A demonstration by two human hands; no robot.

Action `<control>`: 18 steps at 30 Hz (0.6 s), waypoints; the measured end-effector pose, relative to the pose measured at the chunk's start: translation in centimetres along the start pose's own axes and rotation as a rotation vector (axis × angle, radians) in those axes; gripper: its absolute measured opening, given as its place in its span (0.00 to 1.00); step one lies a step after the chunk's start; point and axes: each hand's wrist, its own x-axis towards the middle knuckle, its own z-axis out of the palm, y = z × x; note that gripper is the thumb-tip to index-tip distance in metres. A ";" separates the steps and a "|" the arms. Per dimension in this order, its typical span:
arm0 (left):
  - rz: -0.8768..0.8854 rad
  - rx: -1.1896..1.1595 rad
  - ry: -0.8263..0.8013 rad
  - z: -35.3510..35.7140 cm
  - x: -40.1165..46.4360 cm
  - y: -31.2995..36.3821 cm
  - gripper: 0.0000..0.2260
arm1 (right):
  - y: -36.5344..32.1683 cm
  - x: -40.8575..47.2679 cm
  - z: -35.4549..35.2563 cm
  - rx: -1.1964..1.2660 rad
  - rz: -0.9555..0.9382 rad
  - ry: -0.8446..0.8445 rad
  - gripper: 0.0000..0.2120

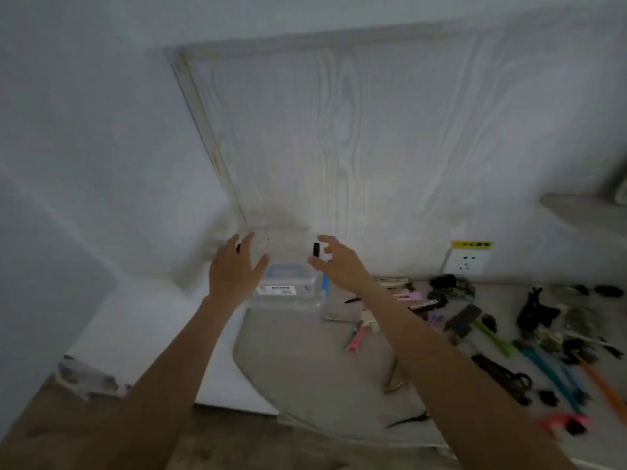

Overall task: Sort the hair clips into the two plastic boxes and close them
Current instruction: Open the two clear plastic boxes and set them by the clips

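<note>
Two clear plastic boxes stand stacked against the wall at the table's back left. The lower box (288, 293) has a blue handle, a white label and a blue side latch. The upper box (283, 244) is nearly see-through, with a black latch at each end. My left hand (234, 271) presses its spread fingers against the upper box's left end. My right hand (336, 262) curls around the right end, thumb and forefinger at the black latch (316, 250). Several hair clips (492, 334) lie loose to the right: pink, green, teal, orange and black.
The grey table (305, 361) has a rounded front-left corner, with brown floor below it. A white wall socket (466, 262) with a yellow sticker sits above the clips. A grey shelf (583, 212) juts out at the right. The picture is blurred.
</note>
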 end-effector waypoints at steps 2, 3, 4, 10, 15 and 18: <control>0.001 -0.024 -0.016 0.6 -0.1 0.1 0.27 | -0.2 0.4 0.7 0.072 0.087 0.044 0.30; 0.003 -0.041 -0.043 1.1 0.0 -0.5 0.27 | -0.3 0.8 1.7 0.102 0.127 0.071 0.30; 0.010 -0.071 -0.070 1.5 -0.2 -0.7 0.27 | -0.3 0.9 2.3 0.148 0.153 0.120 0.29; 0.079 -0.427 0.124 0.7 -1.4 -1.0 0.26 | 0.2 -0.8 3.0 0.178 0.138 0.363 0.19; -0.149 -0.639 0.162 -1.5 -4.2 1.0 0.19 | 0.9 -5.8 1.8 -0.004 0.006 0.485 0.19; -0.143 -0.685 0.169 -1.1 -7.2 1.6 0.13 | 1.8 -9.1 1.9 -0.072 0.038 0.503 0.20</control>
